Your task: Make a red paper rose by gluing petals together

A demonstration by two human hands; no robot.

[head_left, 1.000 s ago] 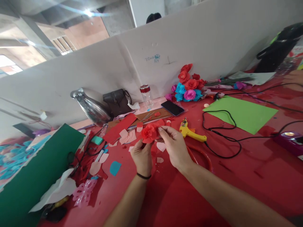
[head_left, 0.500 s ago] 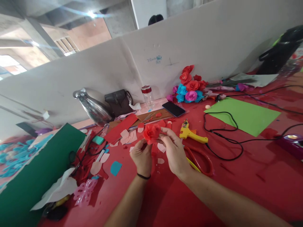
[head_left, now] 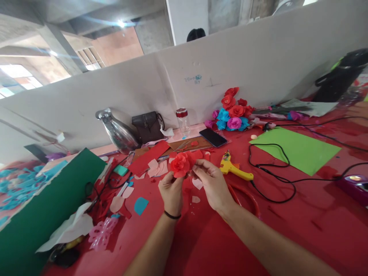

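Observation:
A red paper flower (head_left: 180, 164) is held up over the table between my two hands. My left hand (head_left: 171, 191) pinches it from below, the fingertips partly hidden behind the petals. On its right side, my right hand (head_left: 211, 182) has thumb and fingers closed on the flower's outer petal. Under and behind the hands lie cut paper petals, some pale pink (head_left: 158, 167) and one blue (head_left: 141, 206). Close to my right hand rest a yellow glue gun (head_left: 236, 169) and a red-handled tool (head_left: 247, 198), which my forearm partly covers.
A green board box (head_left: 66, 203) with blue pieces stands at left. Along the white partition are a steel flask (head_left: 119, 132), a dark pouch (head_left: 148, 126), a glass bottle (head_left: 184, 123), a phone (head_left: 213, 137) and finished paper flowers (head_left: 234, 111). Black cable (head_left: 273, 199) loops beside green paper (head_left: 299, 147).
The flower has turned to face me more and shifted slightly left. My right fingers have moved from behind it to its right edge. The view has tilted up a little.

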